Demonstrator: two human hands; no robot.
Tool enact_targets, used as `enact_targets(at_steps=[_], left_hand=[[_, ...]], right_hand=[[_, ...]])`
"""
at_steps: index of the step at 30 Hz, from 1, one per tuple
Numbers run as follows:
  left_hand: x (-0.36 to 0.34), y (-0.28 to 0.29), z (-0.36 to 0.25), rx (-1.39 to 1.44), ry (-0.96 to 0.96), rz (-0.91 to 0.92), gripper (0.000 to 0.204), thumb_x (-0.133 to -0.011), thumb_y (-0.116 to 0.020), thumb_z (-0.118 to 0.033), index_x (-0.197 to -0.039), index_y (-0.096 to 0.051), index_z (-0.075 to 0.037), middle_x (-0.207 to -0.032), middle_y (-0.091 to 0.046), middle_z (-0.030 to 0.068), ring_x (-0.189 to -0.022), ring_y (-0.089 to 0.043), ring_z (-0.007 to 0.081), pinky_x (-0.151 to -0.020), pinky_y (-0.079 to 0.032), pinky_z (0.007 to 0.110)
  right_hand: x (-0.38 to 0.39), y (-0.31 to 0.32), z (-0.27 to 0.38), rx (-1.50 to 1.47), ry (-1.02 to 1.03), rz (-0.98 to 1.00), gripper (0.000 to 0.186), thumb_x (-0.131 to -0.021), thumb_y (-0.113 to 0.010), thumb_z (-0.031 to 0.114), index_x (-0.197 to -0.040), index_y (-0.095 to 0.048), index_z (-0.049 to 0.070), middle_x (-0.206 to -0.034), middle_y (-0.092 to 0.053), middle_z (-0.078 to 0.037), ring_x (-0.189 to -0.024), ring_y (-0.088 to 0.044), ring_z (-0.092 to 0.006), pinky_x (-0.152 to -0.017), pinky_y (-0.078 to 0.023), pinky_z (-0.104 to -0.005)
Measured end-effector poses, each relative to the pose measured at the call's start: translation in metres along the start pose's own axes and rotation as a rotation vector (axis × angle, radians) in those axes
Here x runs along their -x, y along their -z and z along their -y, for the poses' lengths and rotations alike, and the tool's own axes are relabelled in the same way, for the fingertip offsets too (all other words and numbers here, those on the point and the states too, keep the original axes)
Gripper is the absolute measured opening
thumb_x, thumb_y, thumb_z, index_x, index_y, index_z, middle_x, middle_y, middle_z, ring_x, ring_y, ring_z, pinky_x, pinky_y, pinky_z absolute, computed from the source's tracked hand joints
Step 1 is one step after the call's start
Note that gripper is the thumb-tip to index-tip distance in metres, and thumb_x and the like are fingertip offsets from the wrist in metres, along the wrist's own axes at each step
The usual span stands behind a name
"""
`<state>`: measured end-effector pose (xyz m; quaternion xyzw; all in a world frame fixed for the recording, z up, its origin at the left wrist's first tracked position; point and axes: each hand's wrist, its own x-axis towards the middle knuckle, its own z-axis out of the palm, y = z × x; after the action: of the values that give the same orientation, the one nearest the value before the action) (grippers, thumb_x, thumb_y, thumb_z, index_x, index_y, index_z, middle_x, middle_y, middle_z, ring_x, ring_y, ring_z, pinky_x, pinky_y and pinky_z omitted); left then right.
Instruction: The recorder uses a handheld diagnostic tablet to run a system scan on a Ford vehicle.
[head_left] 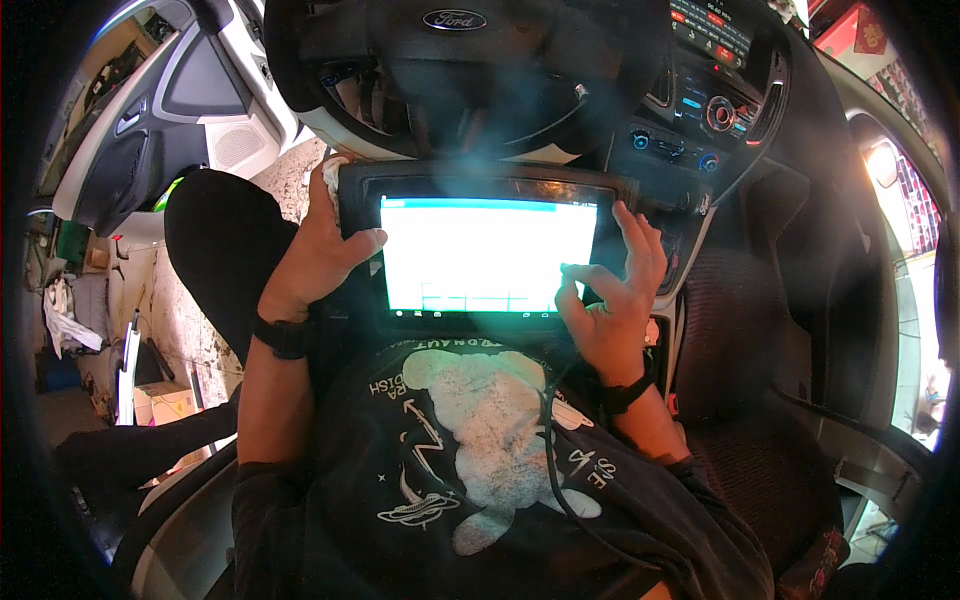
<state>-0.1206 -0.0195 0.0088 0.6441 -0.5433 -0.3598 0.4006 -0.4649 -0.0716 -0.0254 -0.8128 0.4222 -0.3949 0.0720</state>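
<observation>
A tablet (480, 182) in a thick dark case lies across my lap below the steering wheel, its screen (480, 255) glowing nearly white. At the tablet's left edge, my left hand (325, 245) is wrapped round the case, with its thumb on the front frame. Something white shows by that hand's fingertips; I cannot make out what. Beside the right edge, my right hand (615, 290) has its fingers apart. Its index fingertip is at the lower right of the screen, close to the thumb, and the other fingers stretch up along the case.
The steering wheel (455, 70) stands just beyond the tablet. Right of it is the centre console (690, 125) with knobs and a lit display. A thin black cable (549, 440) runs down over my shirt. On the left, the car door (140, 125) hangs open.
</observation>
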Motion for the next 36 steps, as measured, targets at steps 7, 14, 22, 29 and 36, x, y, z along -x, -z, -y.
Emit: enact_targets(at_steps=[7,14,22,29,36], left_hand=[[-0.002,-0.003,0.009,0.181,-0.064,-0.035,0.069,-0.097,-0.056,-0.011,-0.155,-0.019,-0.010,-0.129,-0.053,0.0115,-0.111,-0.054,0.0202,-0.103,-0.044,0.034],[-0.002,-0.003,0.012,0.160,-0.105,-0.035,0.061,-0.101,-0.050,-0.010,-0.154,-0.022,-0.011,-0.128,-0.053,0.0106,-0.111,-0.053,0.0181,-0.103,-0.042,0.032],[-0.002,-0.004,0.012,0.137,-0.107,-0.043,0.056,-0.103,-0.049,-0.011,-0.153,-0.025,-0.011,-0.128,-0.053,0.0096,-0.111,-0.053,0.0179,-0.103,-0.042,0.033],[-0.002,-0.003,0.013,0.145,-0.109,-0.046,0.056,-0.103,-0.049,-0.012,-0.153,-0.025,-0.011,-0.130,-0.053,0.0108,-0.115,-0.053,0.0193,-0.106,-0.041,0.034],[-0.003,-0.005,0.014,0.180,-0.097,-0.051,0.056,-0.103,-0.049,-0.012,-0.153,-0.025,-0.011,-0.130,-0.052,0.0105,-0.115,-0.052,0.0190,-0.106,-0.041,0.034]], right_hand=[[-0.002,0.004,-0.001,0.028,-0.017,-0.003,0.004,-0.075,-0.077,0.016,-0.079,-0.078,0.016,-0.156,-0.045,-0.015,-0.148,-0.031,-0.0390,-0.121,-0.019,-0.0572],[-0.005,0.007,-0.003,0.070,-0.006,-0.024,0.007,-0.074,-0.074,0.017,-0.076,-0.079,0.013,-0.152,-0.051,-0.015,-0.145,-0.035,-0.0386,-0.120,-0.025,-0.0527],[-0.004,0.006,-0.003,0.014,0.008,-0.016,0.002,-0.076,-0.077,0.017,-0.077,-0.078,0.016,-0.153,-0.050,-0.015,-0.146,-0.034,-0.0387,-0.119,-0.022,-0.0567],[-0.005,0.007,-0.002,0.024,0.001,-0.021,0.001,-0.076,-0.078,0.016,-0.076,-0.078,0.015,-0.153,-0.050,-0.016,-0.146,-0.034,-0.0391,-0.119,-0.024,-0.0543],[-0.005,0.007,-0.003,0.022,0.002,-0.038,0.008,-0.075,-0.074,0.019,-0.078,-0.079,0.014,-0.151,-0.053,-0.014,-0.145,-0.037,-0.0375,-0.120,-0.025,-0.0519]])
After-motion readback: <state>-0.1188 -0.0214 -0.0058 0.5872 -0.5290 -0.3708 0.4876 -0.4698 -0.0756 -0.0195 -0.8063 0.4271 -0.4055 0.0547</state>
